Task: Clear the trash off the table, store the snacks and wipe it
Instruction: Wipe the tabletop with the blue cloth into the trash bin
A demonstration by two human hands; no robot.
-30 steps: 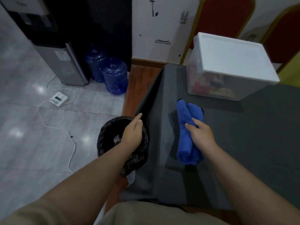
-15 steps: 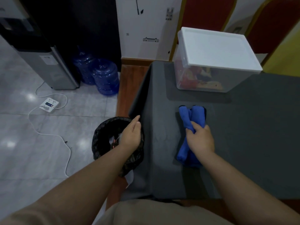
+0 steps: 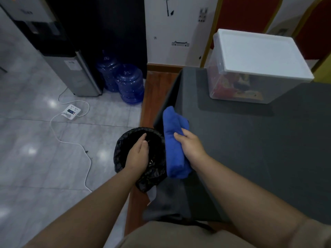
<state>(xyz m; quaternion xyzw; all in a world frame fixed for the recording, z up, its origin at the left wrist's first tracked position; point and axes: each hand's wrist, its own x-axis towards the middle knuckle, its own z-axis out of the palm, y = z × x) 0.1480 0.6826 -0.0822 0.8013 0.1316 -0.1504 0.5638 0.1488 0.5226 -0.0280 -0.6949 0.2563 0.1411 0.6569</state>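
A dark grey table (image 3: 268,149) stands on pale tiled floor (image 3: 35,158). A blue cloth (image 3: 174,140) is gripped by the right hand (image 3: 192,147) at the table's left edge. The left hand (image 3: 138,156), fingers relaxed, is held over a black-lined bin (image 3: 123,140). A lidded snack box (image 3: 258,67) sits at the far corner.

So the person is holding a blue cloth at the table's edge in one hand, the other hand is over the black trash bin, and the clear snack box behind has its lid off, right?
Not quite: the head view shows the white lid closed on the clear snack box. The rest holds: the right hand grips the blue cloth at the table edge, and the left hand is over the black trash bin.
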